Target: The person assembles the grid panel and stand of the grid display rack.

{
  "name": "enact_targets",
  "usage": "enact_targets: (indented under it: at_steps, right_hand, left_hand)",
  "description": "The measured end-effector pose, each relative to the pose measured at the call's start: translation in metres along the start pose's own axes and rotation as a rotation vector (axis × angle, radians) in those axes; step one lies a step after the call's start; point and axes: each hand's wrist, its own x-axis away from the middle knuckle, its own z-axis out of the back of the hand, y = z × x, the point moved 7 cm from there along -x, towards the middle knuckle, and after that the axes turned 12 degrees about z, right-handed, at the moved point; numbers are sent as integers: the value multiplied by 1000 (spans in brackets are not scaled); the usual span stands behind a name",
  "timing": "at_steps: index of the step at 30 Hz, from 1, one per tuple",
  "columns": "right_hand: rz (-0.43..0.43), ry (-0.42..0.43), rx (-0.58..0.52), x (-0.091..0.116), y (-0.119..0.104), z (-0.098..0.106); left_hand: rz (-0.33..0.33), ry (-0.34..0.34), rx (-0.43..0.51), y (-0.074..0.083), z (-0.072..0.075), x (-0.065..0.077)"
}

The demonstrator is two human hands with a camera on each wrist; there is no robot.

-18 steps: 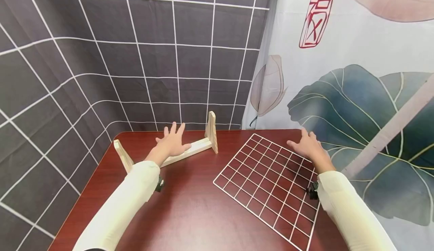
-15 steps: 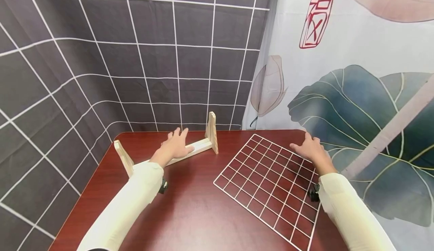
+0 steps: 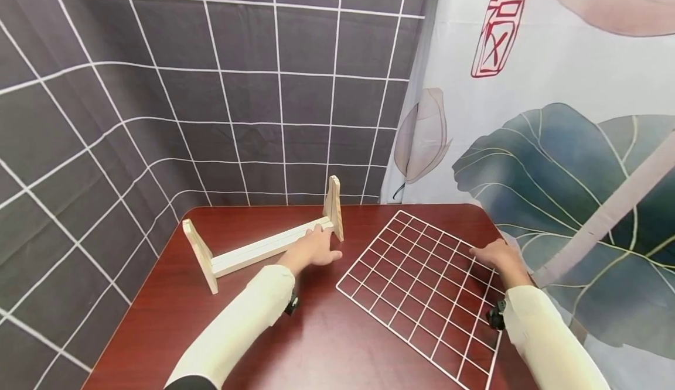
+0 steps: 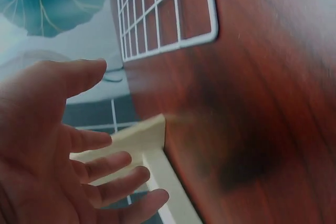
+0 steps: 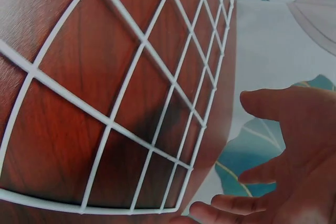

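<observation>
My left hand (image 3: 315,248) hovers over or beside the right end of a pale wooden stand (image 3: 263,248), its fingers spread and relaxed. The stand has a long crossbar between two upright side pieces. In the left wrist view, the fingers (image 4: 123,182) overlap the wooden stand (image 4: 157,174), holding nothing; contact cannot be told. My right hand (image 3: 501,258) is at the right edge of a white wire grid panel (image 3: 388,326), which lies on the table. The right wrist view has the right hand (image 5: 294,156) loosely spread beside the grid (image 5: 108,121), apparently apart from it.
The red-brown tabletop (image 3: 253,343) carries both things, with the stand at back left and the grid at right. A dark checked curtain (image 3: 237,97) hangs behind the table. On the right hangs a white cloth (image 3: 448,44) printed with leaves.
My left hand has moved right along the crossbar toward the right upright, uncovering the stand's left part. My right hand has shifted down and slightly right along the grid's edge.
</observation>
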Motion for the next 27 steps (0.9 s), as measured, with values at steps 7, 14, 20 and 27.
enact_targets:
  at_steps: [7,14,20,27]
  right_hand:
    - [-189,35,-127,11,15,-13]
    - [-240,-1,-164,14,21,-25]
    - [-319,-11,-227,17,30,-40]
    - [-264,0,-128,17,37,-40]
  left_hand:
    - [-10,-31,9,22,-21,-4]
    - [46,-99,-29,44,-45,-4]
    - [65,-176,-93,59,-64,-2]
    - [86,-183,-110,63,-72,-3]
